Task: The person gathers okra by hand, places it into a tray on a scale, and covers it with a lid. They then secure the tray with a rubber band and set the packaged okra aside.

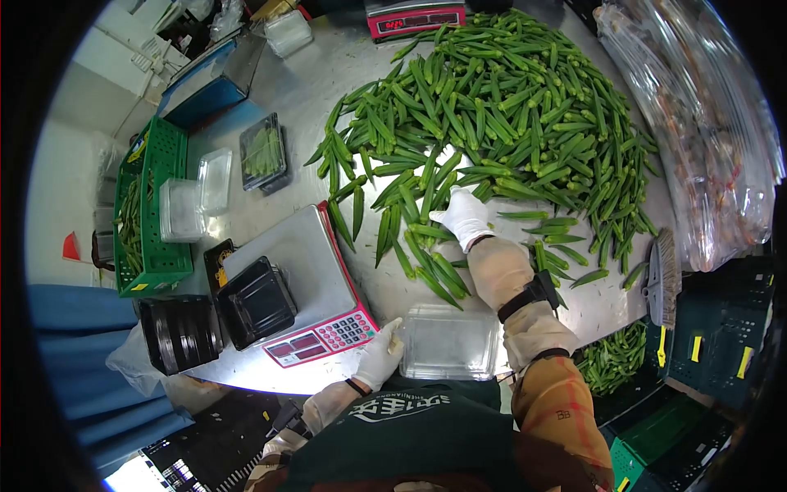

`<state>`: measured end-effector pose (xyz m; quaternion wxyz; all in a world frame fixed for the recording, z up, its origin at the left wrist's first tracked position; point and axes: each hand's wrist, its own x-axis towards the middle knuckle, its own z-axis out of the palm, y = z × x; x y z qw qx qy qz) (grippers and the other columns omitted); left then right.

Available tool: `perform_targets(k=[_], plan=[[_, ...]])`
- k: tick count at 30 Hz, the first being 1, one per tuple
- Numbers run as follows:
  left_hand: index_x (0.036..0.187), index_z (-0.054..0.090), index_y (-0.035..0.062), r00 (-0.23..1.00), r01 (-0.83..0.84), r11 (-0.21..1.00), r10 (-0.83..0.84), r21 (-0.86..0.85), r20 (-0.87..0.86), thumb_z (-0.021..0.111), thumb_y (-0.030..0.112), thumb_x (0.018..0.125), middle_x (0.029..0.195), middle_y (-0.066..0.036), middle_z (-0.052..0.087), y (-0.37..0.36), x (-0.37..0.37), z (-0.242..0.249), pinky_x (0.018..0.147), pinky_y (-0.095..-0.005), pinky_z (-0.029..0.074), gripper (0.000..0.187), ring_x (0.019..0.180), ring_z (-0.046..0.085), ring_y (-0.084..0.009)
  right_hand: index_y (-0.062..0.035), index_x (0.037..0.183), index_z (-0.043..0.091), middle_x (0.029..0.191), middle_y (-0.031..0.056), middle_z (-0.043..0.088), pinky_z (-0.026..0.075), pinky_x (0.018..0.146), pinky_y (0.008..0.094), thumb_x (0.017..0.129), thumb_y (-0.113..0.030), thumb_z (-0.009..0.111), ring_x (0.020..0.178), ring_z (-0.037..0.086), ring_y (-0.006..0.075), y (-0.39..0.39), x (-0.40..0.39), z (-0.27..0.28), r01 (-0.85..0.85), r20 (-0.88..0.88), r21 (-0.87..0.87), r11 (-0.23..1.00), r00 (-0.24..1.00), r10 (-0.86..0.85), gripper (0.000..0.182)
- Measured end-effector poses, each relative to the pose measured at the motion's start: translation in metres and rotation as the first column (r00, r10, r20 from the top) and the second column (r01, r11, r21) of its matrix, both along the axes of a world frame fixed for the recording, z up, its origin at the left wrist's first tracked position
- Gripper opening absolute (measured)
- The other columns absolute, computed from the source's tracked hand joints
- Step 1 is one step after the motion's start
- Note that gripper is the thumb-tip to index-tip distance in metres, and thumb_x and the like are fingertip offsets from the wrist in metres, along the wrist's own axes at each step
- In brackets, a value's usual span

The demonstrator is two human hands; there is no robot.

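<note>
A large heap of okra covers the back and right of the metal table. My right hand, in a white glove, reaches to the near edge of the heap and touches pods there; its fingers are partly bent and what they hold, if anything, cannot be made out. My left hand, also gloved, is beside the left edge of a clear plastic tray at the table's front edge, its fingers together. Left of it stands a scale with a black tray on its plate.
Stacked black trays stand at the left, near a green crate and clear boxes. A packed okra box lies behind the scale. A brush and plastic bags are at the right; a second scale is at the back.
</note>
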<state>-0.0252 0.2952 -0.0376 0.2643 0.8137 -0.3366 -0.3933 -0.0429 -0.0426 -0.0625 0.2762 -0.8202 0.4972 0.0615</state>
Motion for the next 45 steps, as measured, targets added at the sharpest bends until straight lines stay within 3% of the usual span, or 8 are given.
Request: perform_targets(k=[10, 18, 25, 30, 35, 38, 42, 45], plan=[[0.131, 0.054, 0.0058, 1.000, 0.014, 0.999, -0.014, -0.031, -0.010, 0.059, 0.011, 0.086, 0.096, -0.020, 0.066, -0.002, 0.003, -0.002, 0.075, -0.0369, 0.052, 0.046, 0.085, 0.066, -0.0301, -0.0034, 0.099, 0.069, 0.093, 0.0206, 0.070, 0.054, 0.077, 0.0401, 0.069, -0.031, 0.077, 0.086, 0.069, 0.0321, -0.006, 0.001, -0.023, 0.149, 0.148, 0.142, 0.979, 0.974, -0.170, 0.042], [0.131, 0.053, 0.0041, 0.998, 0.060, 0.998, -0.061, -0.032, -0.015, 0.061, 0.011, 0.086, 0.096, -0.018, 0.066, 0.002, 0.007, -0.009, 0.075, -0.0366, 0.052, 0.047, 0.083, 0.067, -0.0287, -0.0019, 0.106, 0.059, 0.077, 0.0029, 0.055, 0.031, 0.044, 0.0200, 0.089, -0.016, 0.062, 0.055, 0.048, 0.0079, -0.005, -0.244, 0.071, 0.132, 0.538, 0.799, 0.587, 0.282, -0.795, 0.022], [0.131, 0.052, 0.0067, 0.995, 0.101, 0.995, -0.101, 0.010, 0.007, 0.061, 0.012, 0.087, 0.091, -0.019, 0.067, 0.000, 0.009, -0.007, 0.075, -0.0381, 0.052, 0.046, 0.084, 0.067, -0.0315, 0.0021, 0.117, 0.059, 0.086, 0.0116, 0.066, 0.052, 0.067, 0.0304, 0.076, -0.028, 0.077, 0.076, 0.066, 0.0199, 0.104, -0.558, 0.065, 0.730, -0.414, -0.101, 0.676, 0.587, -0.696, 0.054], [0.131, 0.052, 0.0063, 0.991, 0.131, 0.991, -0.132, 0.027, 0.032, 0.060, 0.014, 0.086, 0.095, -0.021, 0.067, -0.001, 0.008, -0.007, 0.077, -0.0399, 0.052, 0.046, 0.088, 0.067, -0.0351, -0.0053, 0.136, 0.053, 0.109, 0.0143, 0.068, 0.052, 0.080, 0.0267, 0.081, -0.029, 0.076, 0.090, 0.067, 0.0206, 0.120, -0.501, 0.073, 0.747, 0.315, 0.533, 0.399, 0.262, -0.912, 0.064], [0.131, 0.052, 0.0065, 0.990, 0.143, 0.990, -0.143, -0.006, 0.007, 0.060, 0.016, 0.087, 0.101, -0.021, 0.067, -0.002, 0.009, -0.006, 0.080, -0.0394, 0.052, 0.046, 0.093, 0.066, -0.0352, -0.0078, 0.136, 0.052, 0.123, 0.0171, 0.059, 0.050, 0.090, 0.0339, 0.080, -0.013, 0.069, 0.101, 0.062, 0.0296, 0.085, -0.406, 0.032, 0.279, -0.189, -0.637, 0.719, 0.847, -0.496, 0.058], [0.132, 0.052, 0.0069, 0.989, 0.149, 0.989, -0.148, -0.023, 0.020, 0.062, 0.016, 0.086, 0.100, -0.021, 0.067, 0.002, 0.009, -0.003, 0.080, -0.0386, 0.052, 0.048, 0.092, 0.067, -0.0336, -0.0083, 0.138, 0.050, 0.133, 0.0165, 0.056, 0.047, 0.097, 0.0346, 0.082, -0.006, 0.064, 0.112, 0.059, 0.0316, 0.059, -0.349, 0.017, 0.329, 0.257, -0.494, 0.805, 0.940, -0.227, 0.058], [0.133, 0.052, 0.0069, 0.989, 0.142, 0.990, -0.142, -0.005, 0.032, 0.063, 0.015, 0.086, 0.099, -0.020, 0.068, 0.001, 0.006, 0.000, 0.078, -0.0372, 0.052, 0.049, 0.088, 0.068, -0.0303, 0.0009, 0.142, 0.041, 0.134, 0.0172, 0.055, 0.050, 0.095, 0.0337, 0.089, 0.002, 0.053, 0.115, 0.060, 0.0262, 0.046, -0.277, 0.026, 0.194, 0.676, 0.696, 0.691, 0.147, -0.722, 0.055], [0.133, 0.053, 0.0065, 0.986, 0.150, 0.989, -0.151, 0.010, 0.067, 0.064, 0.017, 0.087, 0.098, -0.020, 0.069, -0.001, 0.005, 0.003, 0.078, -0.0369, 0.053, 0.049, 0.087, 0.068, -0.0290, 0.0019, 0.142, 0.041, 0.133, 0.0185, 0.056, 0.052, 0.091, 0.0325, 0.092, 0.001, 0.052, 0.112, 0.061, 0.0250, 0.036, -0.254, 0.027, -0.052, 0.597, 0.802, 0.595, 0.061, -0.800, 0.051]])
